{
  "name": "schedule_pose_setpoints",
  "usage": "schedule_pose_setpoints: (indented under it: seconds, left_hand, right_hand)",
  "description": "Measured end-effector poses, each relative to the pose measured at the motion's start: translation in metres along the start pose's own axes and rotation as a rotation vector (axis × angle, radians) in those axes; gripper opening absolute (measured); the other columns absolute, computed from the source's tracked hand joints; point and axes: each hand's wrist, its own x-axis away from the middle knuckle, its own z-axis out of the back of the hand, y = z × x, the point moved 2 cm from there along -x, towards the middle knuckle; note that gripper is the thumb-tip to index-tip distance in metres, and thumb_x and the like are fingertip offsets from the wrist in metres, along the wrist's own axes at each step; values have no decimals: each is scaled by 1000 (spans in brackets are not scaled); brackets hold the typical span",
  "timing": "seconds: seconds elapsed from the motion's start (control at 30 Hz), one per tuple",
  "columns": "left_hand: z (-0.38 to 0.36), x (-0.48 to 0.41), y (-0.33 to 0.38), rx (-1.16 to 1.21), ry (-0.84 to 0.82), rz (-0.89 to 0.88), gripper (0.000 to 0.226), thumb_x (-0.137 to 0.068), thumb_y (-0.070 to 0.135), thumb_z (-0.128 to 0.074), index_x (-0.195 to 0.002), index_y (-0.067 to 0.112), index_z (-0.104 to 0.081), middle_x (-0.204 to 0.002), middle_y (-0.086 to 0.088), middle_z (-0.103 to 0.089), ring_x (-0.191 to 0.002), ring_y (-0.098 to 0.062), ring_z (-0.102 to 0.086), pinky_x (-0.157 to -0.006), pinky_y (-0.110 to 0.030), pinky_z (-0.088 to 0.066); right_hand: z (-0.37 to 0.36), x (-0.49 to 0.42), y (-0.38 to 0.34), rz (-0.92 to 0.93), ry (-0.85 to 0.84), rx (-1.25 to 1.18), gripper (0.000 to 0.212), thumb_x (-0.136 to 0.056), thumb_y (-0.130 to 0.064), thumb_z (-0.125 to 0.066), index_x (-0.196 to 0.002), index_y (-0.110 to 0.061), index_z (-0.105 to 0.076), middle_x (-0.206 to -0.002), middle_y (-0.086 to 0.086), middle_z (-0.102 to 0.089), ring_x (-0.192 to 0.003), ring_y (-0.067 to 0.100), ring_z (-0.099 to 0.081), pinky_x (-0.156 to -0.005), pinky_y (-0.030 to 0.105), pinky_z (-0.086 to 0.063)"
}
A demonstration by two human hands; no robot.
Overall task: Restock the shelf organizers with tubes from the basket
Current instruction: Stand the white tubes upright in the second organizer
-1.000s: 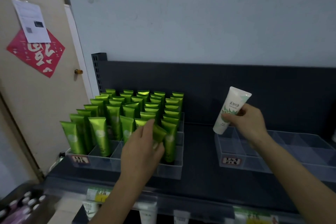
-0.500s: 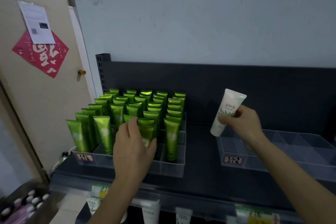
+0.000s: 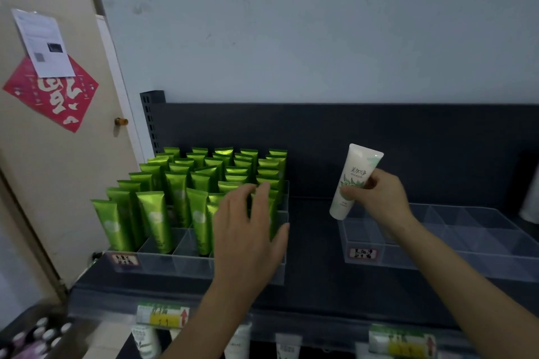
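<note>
Several green tubes (image 3: 201,181) stand cap-down in the clear left organizer (image 3: 163,264) on the dark shelf. My left hand (image 3: 248,239) hovers open over that organizer's front right corner, fingers spread, holding nothing, and hides the tubes behind it. My right hand (image 3: 376,198) grips a white tube (image 3: 354,181) with green leaf print, tilted cap-down just above the back left corner of the clear right organizer (image 3: 437,259), whose visible compartments hold nothing. The basket is out of sight.
The dark shelf (image 3: 312,242) has a back panel close behind the organizers. A lower shelf with price tags (image 3: 163,316) and more tubes lies below. A door (image 3: 49,154) stands at the left. Small bottles (image 3: 35,335) sit at the bottom left.
My left hand has let go of the green tube it was setting down, opened and shifted right. My right hand has lowered the white tube slightly toward the right organizer.
</note>
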Motion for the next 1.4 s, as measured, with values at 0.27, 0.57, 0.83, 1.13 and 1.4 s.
schedule_pose_setpoints:
  seconds: [0.27,0.57,0.83,1.13,1.4]
  left_hand:
    - [-42,-4,47,208,-264,-67,49,-73,31,-75,-114,13,-56,-112,-5,-53,-101,-20,-55,-81,-29,-51]
    - [-73,8,66,305,-403,-85,35,-71,23,-78,-100,15,-63,-111,-3,-54,-101,-19,-58,-78,-25,-50]
    - [-80,12,61,324,-459,-65,38,-72,20,-77,-106,15,-61,-111,-2,-53,-101,-17,-56,-80,-19,-44]
    - [-72,14,85,445,-466,-114,29,-80,20,-70,-106,16,-60,-110,1,-50,-98,-14,-52,-77,-25,-50]
    - [-69,44,182,701,-598,-337,31,-88,28,-58,-117,16,-58,-114,2,-53,-98,-14,-56,-76,-25,-46]
  right_hand:
    - [31,-21,10,18,98,77,26,-74,-5,-75,-98,-10,-65,-94,4,-69,-88,18,-66,-73,34,-54]
    - [7,-48,40,-41,-65,244,31,-73,-10,-78,-101,-9,-63,-104,4,-67,-96,18,-63,-70,26,-48]
    - [1,-47,49,-8,-153,396,37,-73,-16,-78,-105,-9,-61,-108,6,-67,-96,16,-62,-74,25,-49]
    - [46,-12,39,1,37,377,69,-72,-18,-80,-132,-9,-48,-126,9,-58,-114,18,-55,-92,26,-43]
    - [145,112,51,-66,290,311,29,-80,-11,-73,-107,-10,-64,-97,0,-64,-89,11,-60,-83,20,-48]
